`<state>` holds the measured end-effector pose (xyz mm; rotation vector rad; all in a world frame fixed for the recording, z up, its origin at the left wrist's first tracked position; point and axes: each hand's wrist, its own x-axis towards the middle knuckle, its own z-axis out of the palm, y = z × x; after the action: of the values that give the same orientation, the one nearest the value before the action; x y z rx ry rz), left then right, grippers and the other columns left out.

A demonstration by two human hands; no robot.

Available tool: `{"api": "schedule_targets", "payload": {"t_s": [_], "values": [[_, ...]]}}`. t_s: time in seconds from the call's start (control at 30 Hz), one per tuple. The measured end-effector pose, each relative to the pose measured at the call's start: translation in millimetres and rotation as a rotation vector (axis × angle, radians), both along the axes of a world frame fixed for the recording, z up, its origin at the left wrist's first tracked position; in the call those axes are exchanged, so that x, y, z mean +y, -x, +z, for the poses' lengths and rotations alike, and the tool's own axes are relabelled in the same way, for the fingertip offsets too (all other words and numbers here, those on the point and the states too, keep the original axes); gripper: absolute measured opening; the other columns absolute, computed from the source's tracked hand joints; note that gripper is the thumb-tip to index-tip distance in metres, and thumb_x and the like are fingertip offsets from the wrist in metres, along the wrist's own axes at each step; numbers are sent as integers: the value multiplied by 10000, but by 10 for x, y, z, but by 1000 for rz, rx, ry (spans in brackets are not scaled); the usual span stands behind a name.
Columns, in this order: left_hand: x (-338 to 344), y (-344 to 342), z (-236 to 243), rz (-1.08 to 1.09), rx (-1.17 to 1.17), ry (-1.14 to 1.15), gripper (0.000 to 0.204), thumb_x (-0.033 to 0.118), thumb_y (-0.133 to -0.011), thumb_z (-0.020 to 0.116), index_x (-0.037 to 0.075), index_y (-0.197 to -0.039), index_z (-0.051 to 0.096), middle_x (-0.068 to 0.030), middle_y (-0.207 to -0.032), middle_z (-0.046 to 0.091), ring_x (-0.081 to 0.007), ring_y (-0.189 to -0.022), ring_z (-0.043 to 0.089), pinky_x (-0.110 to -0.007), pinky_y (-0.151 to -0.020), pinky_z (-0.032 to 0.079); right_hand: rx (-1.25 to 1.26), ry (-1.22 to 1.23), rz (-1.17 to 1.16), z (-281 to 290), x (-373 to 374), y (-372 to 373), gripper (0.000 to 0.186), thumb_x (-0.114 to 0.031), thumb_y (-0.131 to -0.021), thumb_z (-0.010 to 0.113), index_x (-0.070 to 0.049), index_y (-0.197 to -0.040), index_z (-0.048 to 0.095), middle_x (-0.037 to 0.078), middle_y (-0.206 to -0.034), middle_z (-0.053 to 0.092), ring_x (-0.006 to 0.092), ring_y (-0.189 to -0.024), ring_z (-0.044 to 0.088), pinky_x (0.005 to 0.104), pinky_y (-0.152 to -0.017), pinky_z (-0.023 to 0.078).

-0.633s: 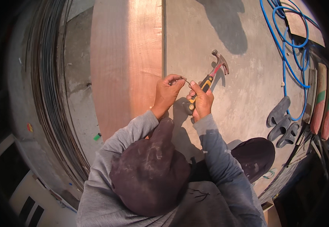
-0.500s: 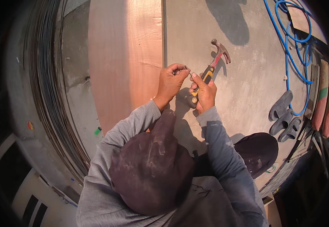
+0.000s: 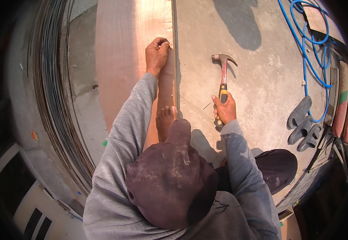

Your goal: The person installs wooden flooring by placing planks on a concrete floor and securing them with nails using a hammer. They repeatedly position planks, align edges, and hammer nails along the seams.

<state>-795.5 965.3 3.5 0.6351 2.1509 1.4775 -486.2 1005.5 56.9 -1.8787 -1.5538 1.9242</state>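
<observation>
My left hand (image 3: 156,56) is pinched at the right edge of a long plywood board (image 3: 122,72), near its upper part; whatever its fingertips hold is too small to make out. My right hand (image 3: 226,108) grips the yellow-and-black handle of a claw hammer (image 3: 223,68), its red-necked head over the concrete floor (image 3: 206,36). A thin nail-like piece (image 3: 207,106) shows just left of my right thumb. My bare foot (image 3: 166,118) rests on the board near its edge, partly hidden by my dark-clad leg (image 3: 170,172).
Long thin metal rods (image 3: 50,92) run along the left. At the right are a coiled blue hose (image 3: 318,85), grey sandals (image 3: 300,114) and reddish long pieces (image 3: 340,112) with green bands. My other dark-clad leg (image 3: 278,166) is bent at lower right.
My hands have separated: the left moved up and left onto the board, the right lowered slightly with the hammer, which now points more upright. My foot has come into sight.
</observation>
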Motion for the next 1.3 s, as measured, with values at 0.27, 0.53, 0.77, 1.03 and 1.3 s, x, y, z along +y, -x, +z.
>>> {"api": "schedule_targets", "payload": {"t_s": [0.27,0.53,0.77,1.03,1.3], "values": [[285,247,-22,55,125,51,169,125,-920,650,8,-982,755,-102,-831,755,-174,-755,697,-309,-734,553,54,4,38,231,38,72,383,-286,-970,696,9,-1153,533,29,-733,545,114,-519,557,283,-426,468],[399,338,-82,69,90,14,172,126,-908,647,26,-987,762,-108,-838,763,-191,-755,708,-320,-745,557,114,-113,223,593,300,429,399,-329,-1029,615,-3,-1245,535,52,-738,588,120,-539,576,284,-453,478],[449,330,-152,82,123,15,173,141,-912,644,33,-981,759,-107,-840,760,-200,-743,709,-332,-749,558,111,-508,525,760,728,1008,452,-302,-1064,547,-50,-1433,486,58,-734,586,150,-561,583,312,-518,495],[468,352,-263,120,85,4,183,165,-912,654,52,-1001,767,-119,-837,760,-220,-772,726,-348,-760,559,76,-628,786,993,1006,1545,558,-237,-1037,519,-127,-1553,339,244,-866,710,414,-776,702,505,-737,531],[463,316,-216,119,171,84,184,180,-896,661,61,-984,771,-136,-862,763,-268,-809,737,-363,-775,560,-52,-784,1072,961,1087,1686,552,-203,-1033,521,-159,-1552,338,221,-838,704,412,-757,695,521,-725,543]]}}
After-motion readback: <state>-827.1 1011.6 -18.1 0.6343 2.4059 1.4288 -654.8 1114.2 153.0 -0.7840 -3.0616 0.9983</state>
